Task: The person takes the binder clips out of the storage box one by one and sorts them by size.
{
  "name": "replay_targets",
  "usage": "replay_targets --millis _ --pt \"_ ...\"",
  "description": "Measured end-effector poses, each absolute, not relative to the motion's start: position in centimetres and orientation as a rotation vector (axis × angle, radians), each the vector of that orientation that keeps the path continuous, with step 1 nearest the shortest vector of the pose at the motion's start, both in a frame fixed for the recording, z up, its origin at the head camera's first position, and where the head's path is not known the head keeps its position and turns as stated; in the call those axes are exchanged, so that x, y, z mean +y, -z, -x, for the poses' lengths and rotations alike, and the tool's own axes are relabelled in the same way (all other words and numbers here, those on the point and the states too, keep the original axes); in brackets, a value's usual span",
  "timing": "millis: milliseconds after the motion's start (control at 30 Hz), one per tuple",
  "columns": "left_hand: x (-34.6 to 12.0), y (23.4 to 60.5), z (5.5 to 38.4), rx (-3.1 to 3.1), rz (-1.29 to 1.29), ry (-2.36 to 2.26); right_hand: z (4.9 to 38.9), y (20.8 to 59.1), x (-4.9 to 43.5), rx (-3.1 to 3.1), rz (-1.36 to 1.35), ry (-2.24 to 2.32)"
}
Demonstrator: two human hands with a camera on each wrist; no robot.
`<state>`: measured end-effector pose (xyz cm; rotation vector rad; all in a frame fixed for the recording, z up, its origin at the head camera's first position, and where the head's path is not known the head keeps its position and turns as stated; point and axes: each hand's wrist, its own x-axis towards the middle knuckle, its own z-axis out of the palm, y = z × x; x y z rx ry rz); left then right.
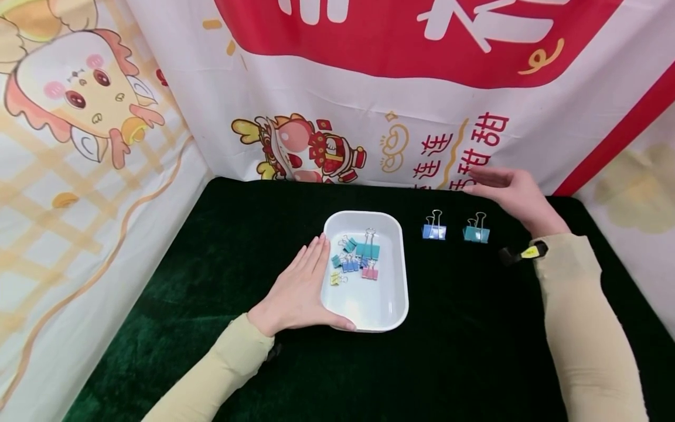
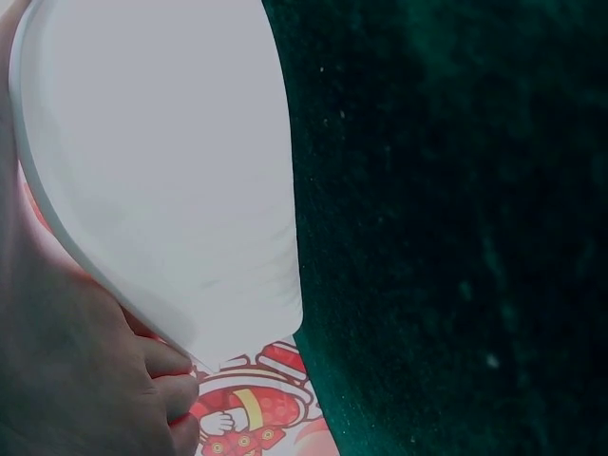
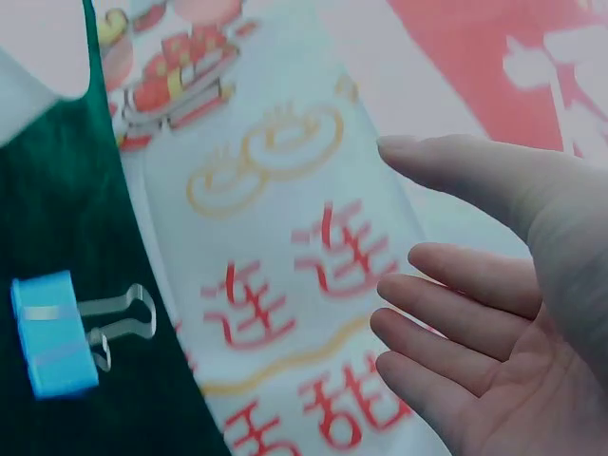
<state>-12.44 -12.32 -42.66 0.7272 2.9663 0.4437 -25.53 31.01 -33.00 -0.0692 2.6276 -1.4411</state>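
Observation:
My left hand (image 1: 297,287) lies along the left side of a white tray (image 1: 387,305), its fingers straight and its thumb stretched along the near rim. Inside the tray are several binder clips: a large teal clip (image 1: 367,251), a blue clip (image 1: 350,265), a pink clip (image 1: 370,272), a yellow clip (image 1: 335,279) and small teal ones. The right hand (image 1: 508,193) is held up at the far right with fingers extended and nothing in it. Nearest to it stand a teal binder clip (image 1: 477,234) and, left of that, a light blue binder clip (image 1: 434,232), handles up.
Dark green cloth (image 1: 474,340) covers the table. Behind it hangs a white and red printed curtain (image 1: 327,82), and patterned cloth (image 1: 95,193) lines the left side. A small black and yellow tag (image 1: 529,251) sits at the right cuff.

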Motion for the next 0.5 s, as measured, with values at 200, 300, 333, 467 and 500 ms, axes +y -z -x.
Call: replay_targets --millis 200,300,333,467,500 --pt "-12.3 42.7 12.4 2.963 -0.721 -0.427 24.3 31.5 28.3 2.681 0.183 1.429" --pt "-12.3 42.7 12.4 2.965 -0.720 -0.420 23.8 31.1 27.1 2.710 0.269 1.426" --pt "-12.3 42.7 12.4 2.966 -0.721 -0.421 23.7 31.0 26.7 2.716 0.298 1.429" --pt "-12.3 42.7 12.4 2.965 -0.722 -0.427 23.4 31.0 25.3 2.704 0.394 1.451" --pt "-12.3 42.7 12.4 2.964 -0.719 -0.426 23.2 31.0 24.9 2.697 0.414 1.454"
